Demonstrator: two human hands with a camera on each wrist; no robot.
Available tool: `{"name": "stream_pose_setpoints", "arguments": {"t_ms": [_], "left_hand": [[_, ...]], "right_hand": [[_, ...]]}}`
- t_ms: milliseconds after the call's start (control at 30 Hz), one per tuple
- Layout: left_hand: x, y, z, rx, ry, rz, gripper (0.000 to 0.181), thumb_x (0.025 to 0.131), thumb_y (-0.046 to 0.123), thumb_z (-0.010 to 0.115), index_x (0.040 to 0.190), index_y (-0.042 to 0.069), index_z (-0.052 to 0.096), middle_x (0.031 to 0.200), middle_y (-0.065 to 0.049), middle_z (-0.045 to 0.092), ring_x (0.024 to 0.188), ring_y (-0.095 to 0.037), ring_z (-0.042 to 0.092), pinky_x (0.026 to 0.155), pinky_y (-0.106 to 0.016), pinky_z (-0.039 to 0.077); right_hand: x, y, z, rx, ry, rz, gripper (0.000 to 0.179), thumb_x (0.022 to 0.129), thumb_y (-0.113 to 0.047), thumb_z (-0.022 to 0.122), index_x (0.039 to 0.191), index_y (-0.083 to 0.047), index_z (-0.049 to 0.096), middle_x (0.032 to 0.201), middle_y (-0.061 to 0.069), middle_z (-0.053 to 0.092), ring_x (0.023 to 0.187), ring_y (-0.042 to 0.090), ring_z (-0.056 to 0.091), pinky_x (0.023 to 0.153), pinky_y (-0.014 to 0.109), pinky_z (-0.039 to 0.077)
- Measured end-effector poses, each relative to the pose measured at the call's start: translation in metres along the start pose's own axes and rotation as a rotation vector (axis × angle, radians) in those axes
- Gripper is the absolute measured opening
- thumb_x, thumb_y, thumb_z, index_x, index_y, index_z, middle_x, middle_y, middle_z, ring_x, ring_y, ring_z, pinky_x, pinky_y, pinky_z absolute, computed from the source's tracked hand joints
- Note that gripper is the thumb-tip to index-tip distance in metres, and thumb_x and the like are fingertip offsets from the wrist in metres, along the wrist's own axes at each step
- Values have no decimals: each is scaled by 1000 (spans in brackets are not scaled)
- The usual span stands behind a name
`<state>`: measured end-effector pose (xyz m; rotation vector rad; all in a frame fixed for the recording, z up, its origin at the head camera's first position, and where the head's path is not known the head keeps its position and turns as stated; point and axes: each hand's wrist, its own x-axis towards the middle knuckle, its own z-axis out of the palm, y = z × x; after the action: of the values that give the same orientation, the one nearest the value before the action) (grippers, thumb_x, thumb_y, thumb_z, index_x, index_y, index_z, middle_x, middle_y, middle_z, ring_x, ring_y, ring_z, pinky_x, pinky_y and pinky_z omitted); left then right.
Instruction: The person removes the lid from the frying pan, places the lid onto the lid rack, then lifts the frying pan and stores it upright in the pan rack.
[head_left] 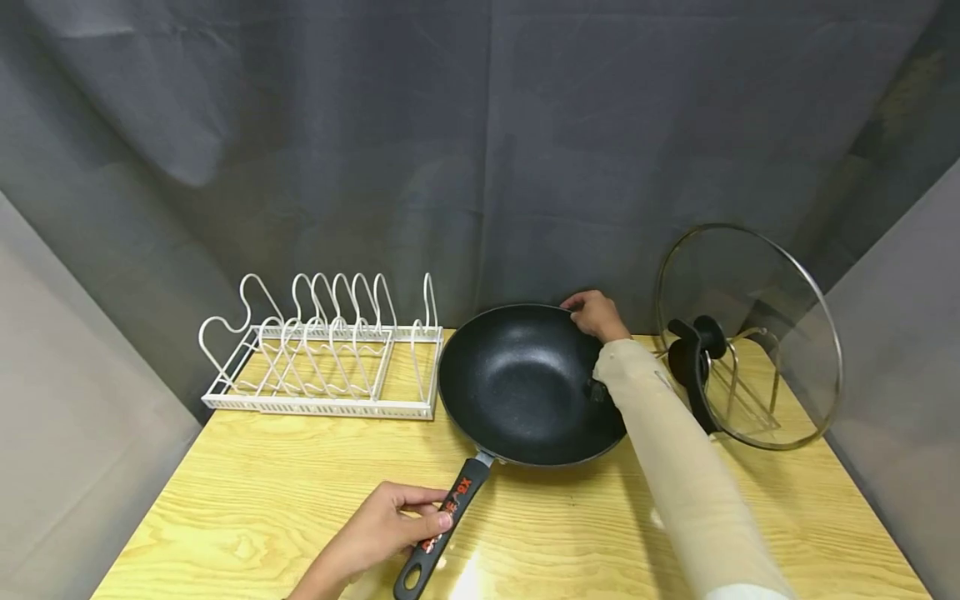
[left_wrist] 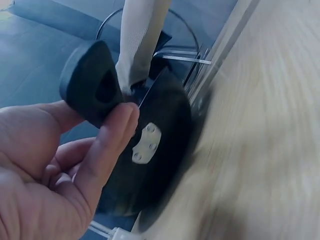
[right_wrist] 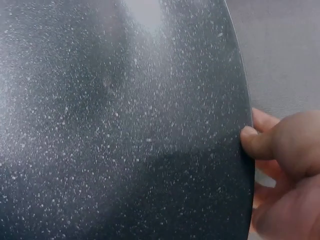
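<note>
A black frying pan [head_left: 525, 383] is in the middle of the head view, its dark handle with red lettering pointing toward the front. My left hand [head_left: 393, 529] pinches that handle between thumb and fingers. At the pan's far right rim, my right hand [head_left: 597, 315] grips the edge; in the right wrist view its thumb [right_wrist: 257, 142] lies on the inner side and the fingers pass behind the rim. The left wrist view shows the handle [left_wrist: 90, 82] end-on and the pan's outer side [left_wrist: 165, 115] above the wood.
A white wire rack [head_left: 322, 407] with several upright loops stands left of the pan. On the right, a glass lid [head_left: 830, 333] with a metal rim stands upright in a small wire stand [head_left: 776, 375]. Grey cloth [head_left: 480, 150] hangs behind the wooden table [head_left: 300, 475].
</note>
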<state>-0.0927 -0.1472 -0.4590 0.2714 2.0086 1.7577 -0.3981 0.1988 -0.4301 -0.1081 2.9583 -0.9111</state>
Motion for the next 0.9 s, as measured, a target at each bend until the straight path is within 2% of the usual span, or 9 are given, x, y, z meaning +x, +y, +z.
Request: {"name": "stream_pose_setpoints", "arguments": {"t_ms": [233, 333, 500, 733, 900], "left_hand": [[1, -5, 24, -77, 17, 3, 45, 86, 26, 72, 123, 1, 63, 91, -10, 70, 69, -18, 67, 53, -28, 55], [2, -8, 34, -154, 19, 10, 46, 87, 22, 71, 126, -1, 60, 93, -10, 70, 68, -13, 65, 52, -23, 52], [2, -10, 49, -290, 21, 4, 51, 87, 20, 71, 129, -5, 55, 96, -11, 68, 74, -15, 67, 59, -29, 56], [7, -10, 65, -304, 48, -4, 53, 84, 21, 74, 130, 3, 55, 96, -12, 66, 78, -21, 69, 60, -37, 57], [10, -11, 76, -341, 40, -16, 49, 84, 21, 75, 125, 2, 57, 96, -11, 64, 80, -20, 68, 61, -37, 57]], "right_hand": [[17, 3, 5, 15, -4, -66, 24, 93, -10, 59, 116, -7, 68, 116, 15, 63, 107, 31, 55, 94, 47, 42], [22, 4, 8, 34, -3, -76, 24, 93, -12, 61, 115, -8, 68, 115, 14, 64, 107, 31, 55, 93, 47, 43], [29, 3, 12, 62, 2, -112, 23, 93, -12, 62, 113, -7, 69, 111, 14, 66, 103, 30, 56, 90, 46, 44], [32, 5, 10, 58, 3, -157, 23, 93, -10, 61, 113, -5, 69, 110, 15, 66, 101, 30, 57, 87, 46, 45], [34, 5, 14, 48, 18, -187, 22, 93, -10, 61, 113, -5, 69, 107, 15, 67, 98, 30, 59, 86, 46, 46]]}}
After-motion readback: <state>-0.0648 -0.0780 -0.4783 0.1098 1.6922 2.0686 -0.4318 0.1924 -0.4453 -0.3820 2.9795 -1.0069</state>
